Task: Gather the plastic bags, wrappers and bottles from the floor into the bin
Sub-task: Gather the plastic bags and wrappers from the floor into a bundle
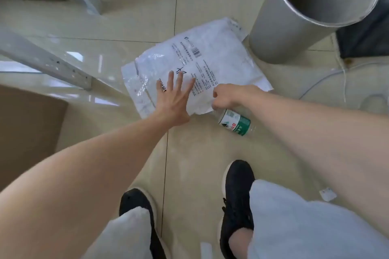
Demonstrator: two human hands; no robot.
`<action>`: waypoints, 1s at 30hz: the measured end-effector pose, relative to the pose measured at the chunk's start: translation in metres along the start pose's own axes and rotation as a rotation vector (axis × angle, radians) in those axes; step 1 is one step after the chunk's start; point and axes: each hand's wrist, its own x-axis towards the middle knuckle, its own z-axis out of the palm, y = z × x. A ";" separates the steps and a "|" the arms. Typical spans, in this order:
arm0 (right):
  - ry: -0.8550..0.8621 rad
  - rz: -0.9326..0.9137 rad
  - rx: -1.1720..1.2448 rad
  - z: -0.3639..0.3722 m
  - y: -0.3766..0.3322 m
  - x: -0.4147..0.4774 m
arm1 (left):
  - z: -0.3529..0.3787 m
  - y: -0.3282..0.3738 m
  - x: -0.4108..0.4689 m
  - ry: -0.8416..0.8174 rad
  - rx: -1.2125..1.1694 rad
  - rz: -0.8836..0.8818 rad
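Plastic bag (195, 69) lies flat on the floor beside the bin (294, 16); looks light, floppy, probably slippery, so I'd pinch its near edge. Left hand (174, 101) is spread wide over it, right hand (227, 96) is closed around a bottle (234, 122). Metal frame leg (52, 65) crowds the left.
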 end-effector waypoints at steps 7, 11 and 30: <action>0.001 -0.063 0.156 0.042 0.006 0.009 | 0.027 -0.012 0.009 -0.039 -0.236 -0.104; 0.071 -0.068 0.475 0.043 0.015 0.017 | 0.032 -0.021 0.015 0.088 -0.263 -0.151; 0.306 0.131 0.932 0.023 -0.009 -0.007 | -0.059 -0.031 -0.007 0.294 -0.617 -0.467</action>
